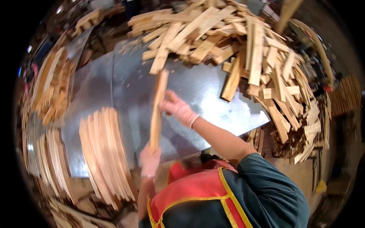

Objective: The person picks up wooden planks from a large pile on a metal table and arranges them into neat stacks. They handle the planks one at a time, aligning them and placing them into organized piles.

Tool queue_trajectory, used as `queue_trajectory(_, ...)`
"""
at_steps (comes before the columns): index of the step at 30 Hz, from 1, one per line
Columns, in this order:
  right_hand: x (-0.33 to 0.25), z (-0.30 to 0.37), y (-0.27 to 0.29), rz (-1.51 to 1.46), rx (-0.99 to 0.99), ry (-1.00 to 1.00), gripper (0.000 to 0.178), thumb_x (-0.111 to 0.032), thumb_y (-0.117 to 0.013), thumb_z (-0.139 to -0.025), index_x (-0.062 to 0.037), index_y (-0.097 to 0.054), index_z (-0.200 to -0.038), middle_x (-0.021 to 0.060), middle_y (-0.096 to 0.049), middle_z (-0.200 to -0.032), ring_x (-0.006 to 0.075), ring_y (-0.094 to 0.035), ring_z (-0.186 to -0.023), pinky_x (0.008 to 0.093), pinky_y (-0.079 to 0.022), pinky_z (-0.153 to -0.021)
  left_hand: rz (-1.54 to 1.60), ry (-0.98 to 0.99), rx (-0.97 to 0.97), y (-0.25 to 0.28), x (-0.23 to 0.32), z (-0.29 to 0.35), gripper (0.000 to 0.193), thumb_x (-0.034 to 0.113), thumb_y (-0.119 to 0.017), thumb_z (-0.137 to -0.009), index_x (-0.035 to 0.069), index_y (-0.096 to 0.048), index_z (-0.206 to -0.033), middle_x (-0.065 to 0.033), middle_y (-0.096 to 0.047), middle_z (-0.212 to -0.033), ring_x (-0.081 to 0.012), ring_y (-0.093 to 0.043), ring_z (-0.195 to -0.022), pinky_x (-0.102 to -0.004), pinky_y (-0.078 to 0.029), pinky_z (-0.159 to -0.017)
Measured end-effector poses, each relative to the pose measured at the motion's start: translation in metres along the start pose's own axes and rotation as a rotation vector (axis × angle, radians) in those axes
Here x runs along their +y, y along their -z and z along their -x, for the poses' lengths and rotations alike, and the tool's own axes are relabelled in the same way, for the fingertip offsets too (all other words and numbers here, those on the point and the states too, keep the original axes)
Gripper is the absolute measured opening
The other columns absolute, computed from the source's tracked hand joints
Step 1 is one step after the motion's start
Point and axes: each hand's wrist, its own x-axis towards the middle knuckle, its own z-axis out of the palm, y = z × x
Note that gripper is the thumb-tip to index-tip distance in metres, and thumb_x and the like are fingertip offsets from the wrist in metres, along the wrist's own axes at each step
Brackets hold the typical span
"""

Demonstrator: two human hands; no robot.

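A long wooden slat (156, 110) stands out over the metal table in front of me, its far end pointing toward the wood pile. My left hand (149, 159), in a pale pink glove, is closed round the slat's near end. Gloved the same way, my right hand (178, 109) reaches in from the right, its fingertips at the slat's side about halfway along. The fingers of that hand are partly spread, and the hand looks slightly blurred. Whether it presses on the wood or only brushes it I cannot make out.
A large loose heap of wooden pieces (205, 30) covers the far and right side of the metal table (194, 91). On the left lies a row of stacked slats (102, 148), with a smaller stack (55, 163) beside it. More wood (53, 83) sits at the far left.
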Motion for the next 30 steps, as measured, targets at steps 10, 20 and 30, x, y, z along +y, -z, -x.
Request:
queue_trajectory(10,0.056,0.070,0.276,0.575,0.693,0.163,0.074,-0.033,-0.077,-0.088,-0.0044,-0.051,-0.151,0.0198,-0.065,-0.139,0.0325,-0.061,-0.130,0.0402,-0.047,-0.111,-1.025,0.335,0.331,0.071,-0.101,0.038,0.077,0.038,-0.070,-0.091,0.011,-0.041,-0.157,-0.0178,-0.035,-0.165,-0.0400,-0.031,-0.152,-0.0479,-0.026,-0.127)
queue_trajectory(20,-0.098,-0.020,0.410,1.265,0.990,-0.374,0.083,-0.047,-0.076,-0.086,-0.0040,-0.048,-0.151,0.0230,-0.051,-0.147,0.0385,-0.053,-0.133,0.0472,-0.046,-0.109,-0.913,0.038,0.018,-0.059,0.020,-0.010,0.097,0.046,-0.073,-0.081,0.007,-0.036,-0.162,-0.0147,-0.037,-0.165,-0.0352,-0.029,-0.154,-0.0491,-0.018,-0.130)
queue_trajectory(30,-0.077,-0.023,0.450,1.012,0.918,-0.180,0.064,-0.032,-0.078,-0.086,-0.0037,-0.059,-0.141,0.0250,-0.064,-0.132,0.0449,-0.062,-0.125,0.0438,-0.053,-0.103,-0.565,-0.197,-0.048,-0.131,0.100,-0.005,0.085,0.028,-0.077,-0.082,0.005,-0.041,-0.156,-0.0229,-0.046,-0.155,-0.0433,-0.043,-0.143,-0.0514,-0.038,-0.117)
